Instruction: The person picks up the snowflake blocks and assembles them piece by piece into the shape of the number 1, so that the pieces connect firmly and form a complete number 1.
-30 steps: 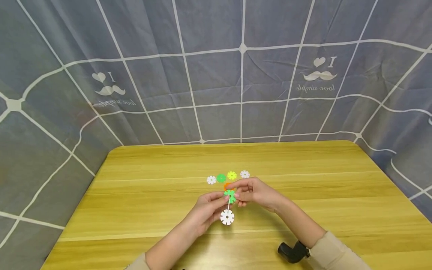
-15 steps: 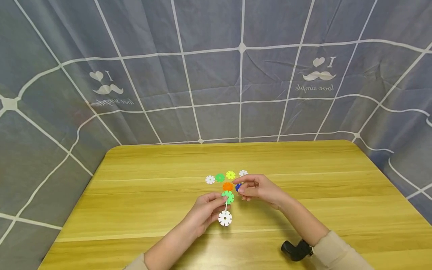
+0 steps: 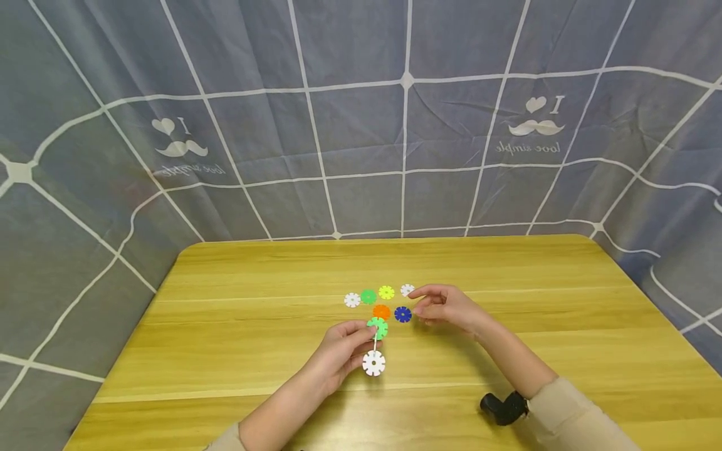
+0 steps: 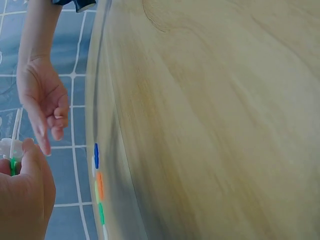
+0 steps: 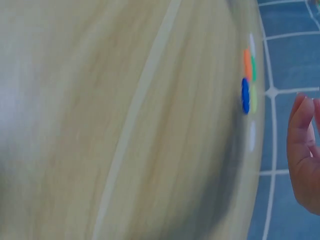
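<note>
My left hand (image 3: 341, 351) pinches a green notched disc (image 3: 381, 323) between thumb and fingers. Joined to it is a white piece (image 3: 375, 344) seen edge-on, with a white notched disc (image 3: 373, 364) facing up at its lower end. In the left wrist view the thumb hides part of this joined piece. My right hand (image 3: 454, 308) hovers over the table with loosely bent fingers and nothing in them. Just left of its fingertips a blue notched disc (image 3: 403, 314) lies flat, and beside that an orange notched disc (image 3: 381, 311).
Behind these lie a white disc (image 3: 352, 300), a green disc (image 3: 368, 297), a yellow disc (image 3: 386, 292) and another white disc (image 3: 407, 290). A black device (image 3: 504, 408) sits at the right wrist. Grey-blue curtains (image 3: 361, 125) hang around the wooden table (image 3: 225, 313).
My right hand has left the joined discs and moved right, past the blue disc, which now shows fully. The left hand still holds the joined discs, slightly farther left.
</note>
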The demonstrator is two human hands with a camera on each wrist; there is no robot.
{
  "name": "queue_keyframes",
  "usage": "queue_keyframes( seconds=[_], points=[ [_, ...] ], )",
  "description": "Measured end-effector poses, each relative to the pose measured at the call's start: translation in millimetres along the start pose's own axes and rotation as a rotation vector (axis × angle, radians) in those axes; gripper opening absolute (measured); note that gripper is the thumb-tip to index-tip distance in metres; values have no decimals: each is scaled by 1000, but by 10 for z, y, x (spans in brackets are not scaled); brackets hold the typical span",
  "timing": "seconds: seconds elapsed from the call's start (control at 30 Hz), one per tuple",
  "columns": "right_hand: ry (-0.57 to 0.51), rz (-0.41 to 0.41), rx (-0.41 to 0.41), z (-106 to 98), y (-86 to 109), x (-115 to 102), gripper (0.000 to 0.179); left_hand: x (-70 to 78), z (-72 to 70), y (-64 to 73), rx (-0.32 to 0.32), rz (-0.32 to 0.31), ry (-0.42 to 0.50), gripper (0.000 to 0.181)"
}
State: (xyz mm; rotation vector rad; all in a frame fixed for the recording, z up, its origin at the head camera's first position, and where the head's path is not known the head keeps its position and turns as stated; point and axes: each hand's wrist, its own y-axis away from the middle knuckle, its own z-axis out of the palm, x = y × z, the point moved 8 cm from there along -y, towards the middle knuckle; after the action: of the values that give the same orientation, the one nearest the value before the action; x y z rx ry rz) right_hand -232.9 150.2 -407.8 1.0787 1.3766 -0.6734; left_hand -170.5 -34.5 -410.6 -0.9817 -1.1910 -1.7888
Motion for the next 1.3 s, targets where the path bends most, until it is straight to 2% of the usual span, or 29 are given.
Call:
queue_keyframes(
  seconds=[0.2,0.37,0.53,0.67,0.77,1.0,1.1,1.3],
  points=[
    [-28,32,55,-173,-111,128,44,-12,-13,-5,-3,1,1,21],
    [9,57,100,-261,-224,192,42,-33,-23,-6,3,-6,1,22],
    [80,68,171,-318,-344,215,40,-45,-25,-10,7,-9,10,16],
    [149,-3,202,-338,-432,174,37,-41,-18,-15,5,-9,19,14],
    [223,-22,228,-334,-479,141,37,-30,-11,-17,3,-6,21,14],
    [445,55,339,-336,-585,151,33,-14,13,-22,0,-2,14,14],
    [514,74,356,-326,-600,136,31,-14,24,-34,-4,-7,18,11],
    [505,108,332,-298,-623,120,32,-16,19,-43,-4,-1,16,11]
  ],
)
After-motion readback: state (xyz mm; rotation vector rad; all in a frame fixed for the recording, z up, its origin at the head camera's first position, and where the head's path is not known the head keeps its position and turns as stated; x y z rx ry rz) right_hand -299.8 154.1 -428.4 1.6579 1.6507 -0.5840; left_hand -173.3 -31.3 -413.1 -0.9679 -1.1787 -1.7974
